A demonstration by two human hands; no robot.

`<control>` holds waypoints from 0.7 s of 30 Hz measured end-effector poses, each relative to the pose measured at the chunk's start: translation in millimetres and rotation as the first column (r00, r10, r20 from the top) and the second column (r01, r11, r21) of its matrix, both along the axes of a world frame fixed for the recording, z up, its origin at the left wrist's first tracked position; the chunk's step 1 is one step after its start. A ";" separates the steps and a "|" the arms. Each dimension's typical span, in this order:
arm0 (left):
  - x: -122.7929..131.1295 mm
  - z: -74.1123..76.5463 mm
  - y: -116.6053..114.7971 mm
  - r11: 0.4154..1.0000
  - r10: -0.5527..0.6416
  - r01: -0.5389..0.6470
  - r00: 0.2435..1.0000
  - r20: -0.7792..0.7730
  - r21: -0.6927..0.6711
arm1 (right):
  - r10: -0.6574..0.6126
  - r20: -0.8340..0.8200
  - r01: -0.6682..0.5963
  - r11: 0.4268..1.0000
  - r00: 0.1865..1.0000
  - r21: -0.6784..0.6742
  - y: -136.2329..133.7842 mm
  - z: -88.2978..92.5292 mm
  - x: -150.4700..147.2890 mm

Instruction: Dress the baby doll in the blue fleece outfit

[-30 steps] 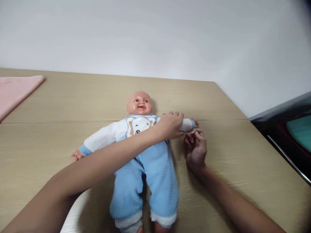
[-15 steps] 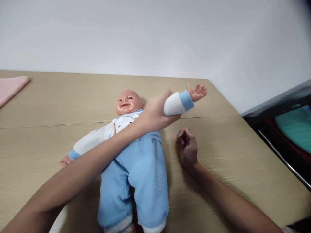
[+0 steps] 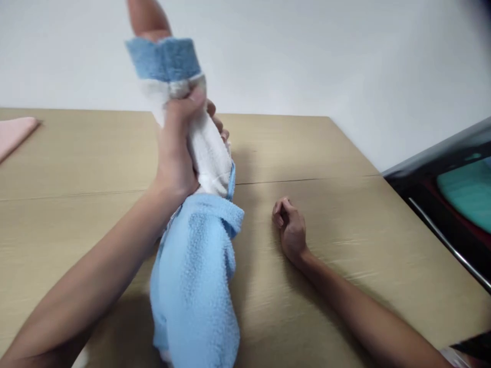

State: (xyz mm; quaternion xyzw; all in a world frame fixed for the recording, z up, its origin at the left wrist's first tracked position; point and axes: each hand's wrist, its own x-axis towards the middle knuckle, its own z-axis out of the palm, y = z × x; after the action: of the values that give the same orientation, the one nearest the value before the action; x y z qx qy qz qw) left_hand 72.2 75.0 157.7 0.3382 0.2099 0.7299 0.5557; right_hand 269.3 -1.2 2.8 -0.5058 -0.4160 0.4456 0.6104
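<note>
A doll in a white fleece top and light blue plush trousers (image 3: 195,271) is tipped onto its side on the table, partly raised. My left hand (image 3: 174,148) is closed around its white sleeve (image 3: 209,148), thumb in front and fingertips showing on the far side. Above my grip, the wide blue cuff (image 3: 164,59) points up, and a smooth pinkish doll part (image 3: 148,18) sticks out of it, cut off by the frame's top. The doll's face is hidden. To the right, my right hand (image 3: 293,230) rests on the table in a loose fist, apart from the doll, holding nothing.
The wooden table (image 3: 345,214) has a seam running across it and meets a pale wall (image 3: 291,56) at the back. A pink folded cloth (image 3: 15,134) lies at the far left. Beyond the right edge is a dark frame with a green item (image 3: 468,189).
My left hand has pulled the doll's sleeve up and leftward. The doll has rolled from its back onto its side, and its face has gone out of sight. My right hand has barely moved.
</note>
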 end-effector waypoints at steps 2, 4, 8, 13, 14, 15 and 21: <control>-4.5 8.1 -4.4 1.000 0.007 -0.009 0.995 0.102 0.016 | 0.000 0.008 0.000 1.000 1.000 -0.004 -0.1 0.3 0.0; -15.3 10.8 -4.3 1.000 0.016 -0.016 0.997 0.076 -0.008 | 0.000 0.019 0.001 1.000 1.000 -0.005 0.0 0.2 -0.3; -43.2 -0.2 6.4 0.998 0.035 -0.040 0.996 -0.084 -0.054 | 0.009 0.050 -0.009 1.000 0.999 -0.009 -0.3 1.3 -1.3; -61.8 -16.0 14.0 0.998 -0.069 0.067 0.988 0.136 0.020 | 0.043 0.095 -0.043 0.999 0.995 -0.004 -0.7 5.6 -1.8; -65.2 -17.6 13.9 0.997 -0.071 0.069 0.987 0.146 0.015 | 0.049 0.106 -0.049 0.999 0.993 -0.003 -0.7 6.2 -1.9; -69.2 -19.5 14.0 0.998 -0.062 0.062 0.988 0.139 0.008 | 0.054 0.117 -0.055 0.999 0.992 -0.001 -0.6 6.7 -2.1; -101.5 -52.1 31.9 0.987 0.145 -0.141 0.988 -0.050 0.078 | 0.086 0.171 -0.089 0.996 0.982 0.011 -1.1 6.7 -2.8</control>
State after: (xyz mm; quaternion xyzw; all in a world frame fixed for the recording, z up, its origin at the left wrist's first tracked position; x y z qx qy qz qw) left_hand -29.3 106.9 105.6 0.3629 0.2216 0.7655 0.4828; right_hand 266.5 -2.2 9.4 -0.5175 -0.4924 0.4232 0.5573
